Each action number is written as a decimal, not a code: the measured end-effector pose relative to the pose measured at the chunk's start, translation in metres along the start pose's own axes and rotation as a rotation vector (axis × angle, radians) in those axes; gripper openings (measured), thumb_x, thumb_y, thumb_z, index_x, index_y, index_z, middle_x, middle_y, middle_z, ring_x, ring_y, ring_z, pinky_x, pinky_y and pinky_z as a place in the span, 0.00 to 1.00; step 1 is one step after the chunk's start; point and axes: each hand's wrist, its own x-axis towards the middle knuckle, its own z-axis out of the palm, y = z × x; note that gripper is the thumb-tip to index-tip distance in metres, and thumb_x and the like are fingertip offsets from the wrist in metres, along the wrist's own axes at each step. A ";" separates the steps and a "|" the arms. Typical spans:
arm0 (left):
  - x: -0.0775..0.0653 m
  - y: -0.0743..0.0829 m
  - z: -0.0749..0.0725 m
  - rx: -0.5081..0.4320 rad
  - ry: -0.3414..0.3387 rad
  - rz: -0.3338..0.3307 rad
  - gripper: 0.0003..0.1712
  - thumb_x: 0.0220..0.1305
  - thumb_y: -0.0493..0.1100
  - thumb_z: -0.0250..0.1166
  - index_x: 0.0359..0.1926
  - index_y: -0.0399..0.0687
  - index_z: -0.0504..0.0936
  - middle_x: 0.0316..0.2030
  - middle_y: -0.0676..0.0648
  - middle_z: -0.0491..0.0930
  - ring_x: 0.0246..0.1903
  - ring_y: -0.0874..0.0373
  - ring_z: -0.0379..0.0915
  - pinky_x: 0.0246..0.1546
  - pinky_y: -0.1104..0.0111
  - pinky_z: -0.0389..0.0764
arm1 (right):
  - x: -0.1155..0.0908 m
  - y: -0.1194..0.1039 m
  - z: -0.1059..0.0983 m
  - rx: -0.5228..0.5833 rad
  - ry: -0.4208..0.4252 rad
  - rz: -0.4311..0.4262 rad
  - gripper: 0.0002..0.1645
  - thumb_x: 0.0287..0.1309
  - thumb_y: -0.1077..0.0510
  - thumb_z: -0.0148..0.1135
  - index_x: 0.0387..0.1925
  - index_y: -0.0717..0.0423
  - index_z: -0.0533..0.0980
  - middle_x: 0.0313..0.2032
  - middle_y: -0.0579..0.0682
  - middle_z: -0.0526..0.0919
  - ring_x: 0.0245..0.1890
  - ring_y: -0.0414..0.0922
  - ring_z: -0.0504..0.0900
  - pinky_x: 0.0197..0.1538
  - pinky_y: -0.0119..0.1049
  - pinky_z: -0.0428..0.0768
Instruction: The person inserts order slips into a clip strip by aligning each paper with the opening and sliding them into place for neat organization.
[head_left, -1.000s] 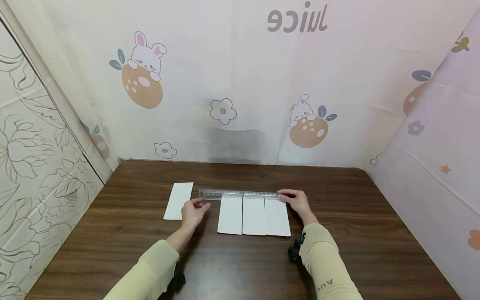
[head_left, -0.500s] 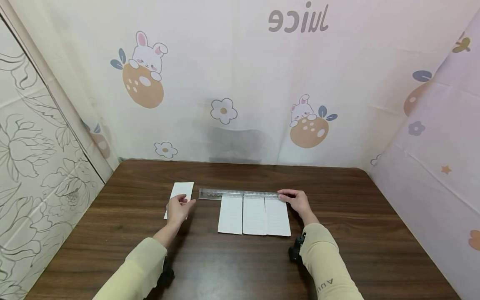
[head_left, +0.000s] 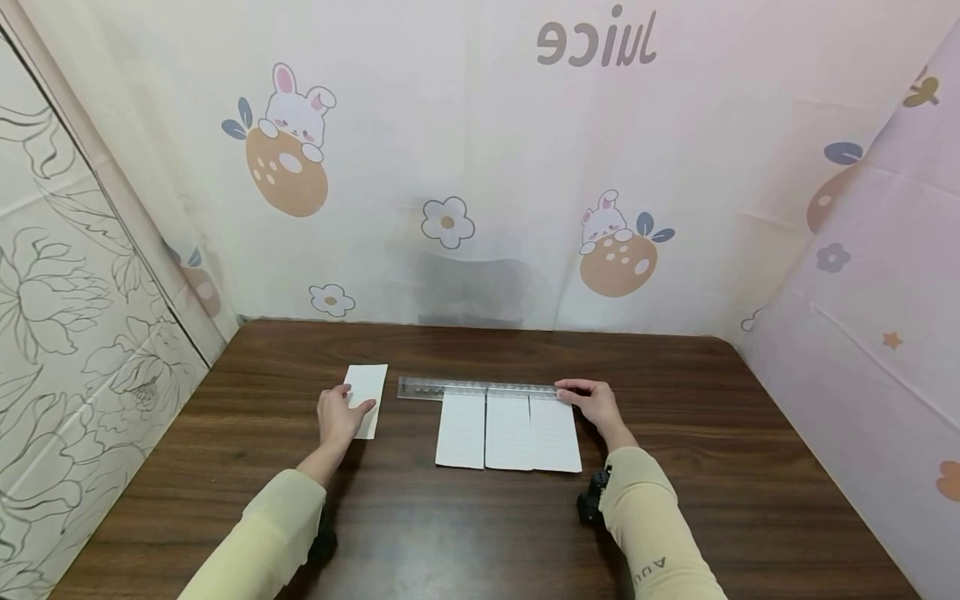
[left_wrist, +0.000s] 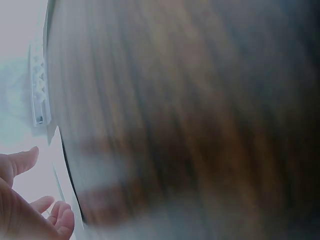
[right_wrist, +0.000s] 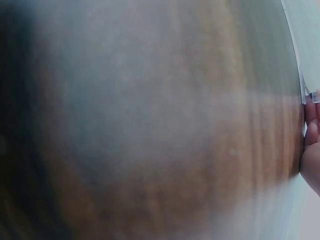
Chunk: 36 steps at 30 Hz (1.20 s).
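A clear ruler (head_left: 423,389) lies across the top ends of several white paper strips (head_left: 460,433), set side by side on the table. At the ruler's right end, my right hand (head_left: 597,406) holds it between thumb and fingers; in the right wrist view only part of that hand (right_wrist: 311,150) shows at the edge. Off to the left, one more paper strip (head_left: 367,383) lies apart from the row. Over its left side is my left hand (head_left: 337,414), thumb and fingers spread apart. The left wrist view shows this hand (left_wrist: 25,200) beside the strip, its fingers slightly bent.
The brown wooden table (head_left: 465,533) reaches to a printed curtain (head_left: 495,167) at the back. Another curtain (head_left: 885,333) hangs along the right side, and a flower-patterned panel (head_left: 75,292) stands on the left. Dark wrist devices (head_left: 592,498) sit under both sleeves.
My left hand has left the area by the ruler's left end and moved left to the separate paper strip, its thumb and fingers spreading. My right hand and the ruler have stayed put.
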 end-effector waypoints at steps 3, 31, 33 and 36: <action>0.002 0.001 -0.001 0.034 -0.009 -0.037 0.31 0.46 0.41 0.69 0.49 0.25 0.70 0.45 0.28 0.68 0.47 0.36 0.60 0.47 0.49 0.61 | 0.000 0.000 0.000 -0.002 0.001 -0.003 0.17 0.48 0.55 0.65 0.40 0.59 0.80 0.42 0.55 0.80 0.50 0.53 0.71 0.51 0.46 0.68; 0.019 0.003 0.002 0.267 -0.010 -0.216 0.42 0.35 0.51 0.75 0.41 0.22 0.68 0.39 0.28 0.63 0.41 0.36 0.57 0.39 0.51 0.61 | -0.002 -0.002 0.000 0.009 -0.009 -0.001 0.17 0.49 0.56 0.64 0.41 0.60 0.80 0.42 0.55 0.80 0.50 0.52 0.71 0.52 0.46 0.67; 0.020 0.003 0.002 0.267 -0.017 -0.227 0.42 0.34 0.51 0.75 0.42 0.21 0.67 0.40 0.27 0.63 0.41 0.36 0.57 0.40 0.51 0.61 | -0.002 -0.002 0.000 0.011 -0.009 0.001 0.17 0.49 0.55 0.64 0.41 0.60 0.80 0.42 0.55 0.80 0.50 0.52 0.71 0.52 0.46 0.67; 0.021 0.004 0.002 0.270 -0.033 -0.237 0.42 0.35 0.49 0.75 0.43 0.20 0.67 0.41 0.27 0.63 0.42 0.37 0.57 0.41 0.51 0.62 | -0.002 -0.002 0.000 0.019 -0.010 0.000 0.17 0.49 0.55 0.64 0.41 0.60 0.79 0.42 0.55 0.80 0.50 0.53 0.71 0.52 0.47 0.67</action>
